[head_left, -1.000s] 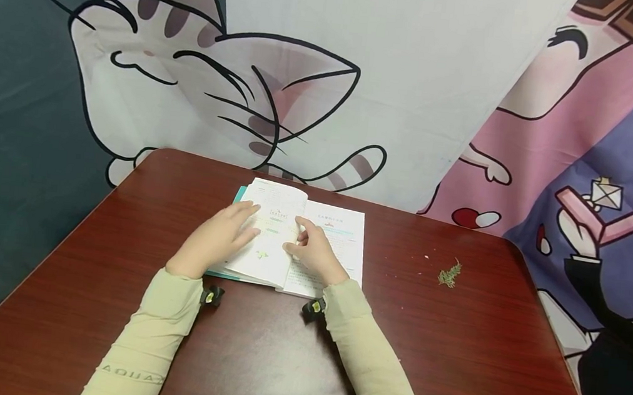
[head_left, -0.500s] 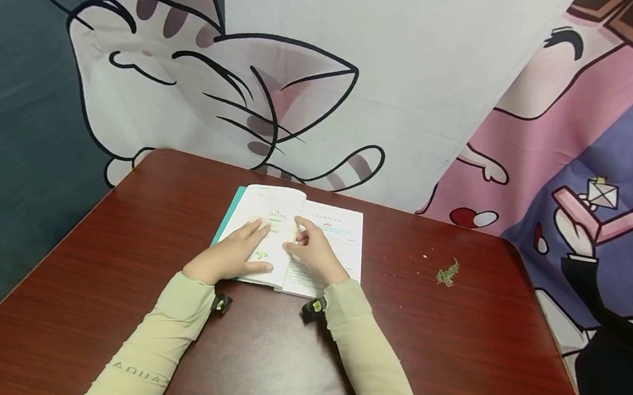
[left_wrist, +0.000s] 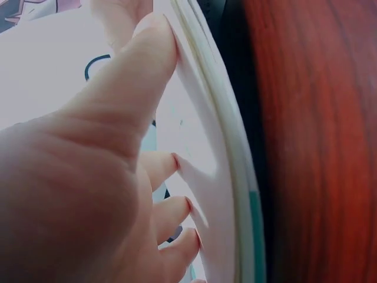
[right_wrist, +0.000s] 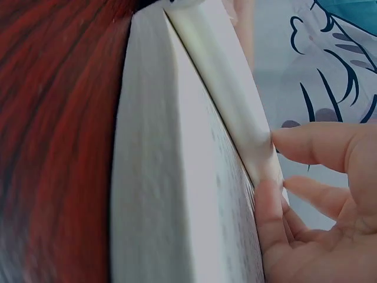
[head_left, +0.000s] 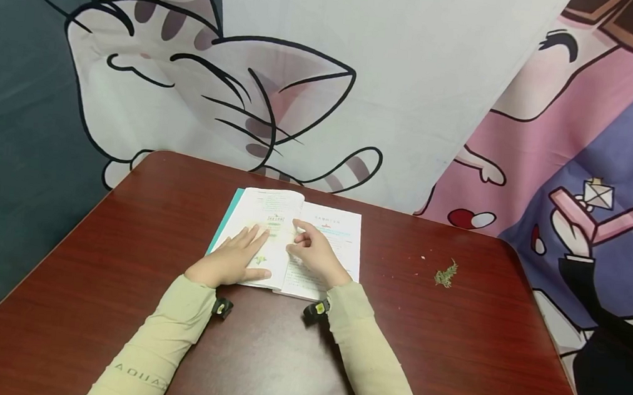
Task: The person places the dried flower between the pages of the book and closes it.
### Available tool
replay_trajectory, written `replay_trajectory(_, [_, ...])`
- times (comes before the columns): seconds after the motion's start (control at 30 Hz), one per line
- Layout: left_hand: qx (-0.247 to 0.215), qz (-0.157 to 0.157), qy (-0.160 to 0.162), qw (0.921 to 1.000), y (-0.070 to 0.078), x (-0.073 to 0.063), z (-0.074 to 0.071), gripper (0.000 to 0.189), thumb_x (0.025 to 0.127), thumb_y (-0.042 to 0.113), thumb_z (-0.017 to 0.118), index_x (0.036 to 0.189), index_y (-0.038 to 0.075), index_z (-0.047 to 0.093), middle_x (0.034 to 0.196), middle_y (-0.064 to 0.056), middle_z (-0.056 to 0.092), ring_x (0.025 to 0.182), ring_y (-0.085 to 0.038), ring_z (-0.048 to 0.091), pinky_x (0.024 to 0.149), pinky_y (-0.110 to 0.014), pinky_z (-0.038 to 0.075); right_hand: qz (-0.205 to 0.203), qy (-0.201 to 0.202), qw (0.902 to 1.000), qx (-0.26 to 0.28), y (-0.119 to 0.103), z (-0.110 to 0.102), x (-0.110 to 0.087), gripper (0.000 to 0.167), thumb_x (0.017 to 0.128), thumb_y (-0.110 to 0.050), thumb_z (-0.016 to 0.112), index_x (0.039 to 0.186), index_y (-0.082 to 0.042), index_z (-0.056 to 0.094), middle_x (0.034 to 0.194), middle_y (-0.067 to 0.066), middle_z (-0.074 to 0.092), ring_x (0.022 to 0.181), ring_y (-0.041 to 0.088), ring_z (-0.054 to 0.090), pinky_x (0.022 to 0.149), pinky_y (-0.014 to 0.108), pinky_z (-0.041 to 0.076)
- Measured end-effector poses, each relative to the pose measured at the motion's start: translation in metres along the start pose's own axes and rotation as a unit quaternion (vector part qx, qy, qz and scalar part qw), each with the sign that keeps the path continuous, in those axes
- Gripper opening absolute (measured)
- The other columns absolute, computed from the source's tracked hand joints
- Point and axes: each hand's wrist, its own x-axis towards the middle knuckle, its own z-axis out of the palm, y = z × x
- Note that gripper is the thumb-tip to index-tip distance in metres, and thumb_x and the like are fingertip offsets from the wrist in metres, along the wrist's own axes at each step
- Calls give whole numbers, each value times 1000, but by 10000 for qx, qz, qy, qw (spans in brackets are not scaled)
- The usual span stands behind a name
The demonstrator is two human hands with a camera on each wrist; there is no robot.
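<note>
An open book (head_left: 267,202) with white printed pages and a teal cover edge lies on the table. My left hand (head_left: 232,259) rests on the lower left page with fingers spread; in the left wrist view, the left hand's thumb (left_wrist: 138,65) and fingertips touch the paper. Near the centre fold, my right hand (head_left: 314,250) touches the left page with index finger and thumb apart, its other fingers bent. The right wrist view shows the right hand (right_wrist: 318,206) beside the curved page (right_wrist: 230,88) at the fold. Part of each page is hidden by the hands.
The book lies on a reddish-brown table (head_left: 428,345). A small dry green sprig (head_left: 446,274) and tiny pale bits lie to its right. Behind the table hangs a cartoon-printed cloth (head_left: 415,106). Each wrist wears a small black camera (head_left: 222,307).
My left hand has come down and right, from the left page's edge onto its lower part. The left page now lies flatter. My right hand has hardly moved.
</note>
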Motion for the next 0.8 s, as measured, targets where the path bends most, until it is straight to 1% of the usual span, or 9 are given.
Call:
replay_trajectory(0.07, [-38,1,-17,10000,-1,0,1,92,98,51,62,162,3,17,166,-26,8,152,-48,6,118,-68,12,-22,-22,10000,40,1,-2,-1,58,95,-14,69,150,-18,51,108,5,61,93,17,56,79,29,48])
replay_trajectory(0.13, [-43,27,-29,10000,-2,-1,1,92,98,53,61,162,3,17,167,-26,8,153,-47,5,118,-67,11,-40,-111,9997,215,2,-6,-2,56,94,-13,66,148,-16,53,110,7,63,94,17,60,81,30,51])
replay_trajectory(0.27, [-20,53,-63,10000,-3,-3,2,95,97,59,58,162,4,18,167,-25,8,153,-45,4,118,-66,9,-175,-411,9973,586,1,-20,-7,50,95,-7,60,145,-8,55,111,13,65,92,22,66,80,33,57])
replay_trajectory(0.37, [-3,11,-94,10000,-2,-2,2,94,97,59,59,162,4,18,167,-25,8,153,-45,4,119,-66,8,-515,-596,9953,567,-2,-35,-13,44,96,-4,58,140,1,57,109,20,67,90,31,68,78,38,60])
replay_trajectory(0.43, [1,-35,-121,9999,-1,-2,1,93,97,56,60,162,5,17,167,-24,7,154,-44,3,119,-65,7,-785,-587,9946,356,-3,-46,-18,41,96,-3,59,136,5,58,107,22,67,90,36,69,78,41,60])
replay_trajectory(0.53, [2,-50,-133,9999,-1,0,1,92,98,53,61,162,4,17,167,-24,7,153,-45,3,119,-66,8,-1133,-272,9928,-289,-6,-65,-23,35,96,-5,61,130,3,63,104,18,69,88,33,69,79,40,58])
replay_trajectory(0.63, [41,-65,-119,9999,-1,0,1,91,98,53,60,162,5,17,167,-24,8,154,-44,4,119,-65,9,-1196,169,9880,-957,-9,-82,-30,31,97,-12,64,126,-4,68,102,10,70,89,26,67,80,37,54])
replay_trajectory(0.7, [68,-62,-103,9999,-1,1,2,91,98,52,60,162,4,17,167,-24,8,154,-44,5,119,-66,9,-1154,390,9855,-1182,-10,-93,-35,29,98,-15,65,125,-7,69,102,9,70,90,25,67,80,39,53])
replay_trajectory(0.8, [44,-35,-91,9999,-2,0,2,91,98,51,61,162,4,17,167,-24,8,154,-44,4,119,-66,9,-1061,694,9841,-1246,-7,-109,-44,28,98,-14,65,124,-7,69,103,11,70,92,27,67,82,43,53])
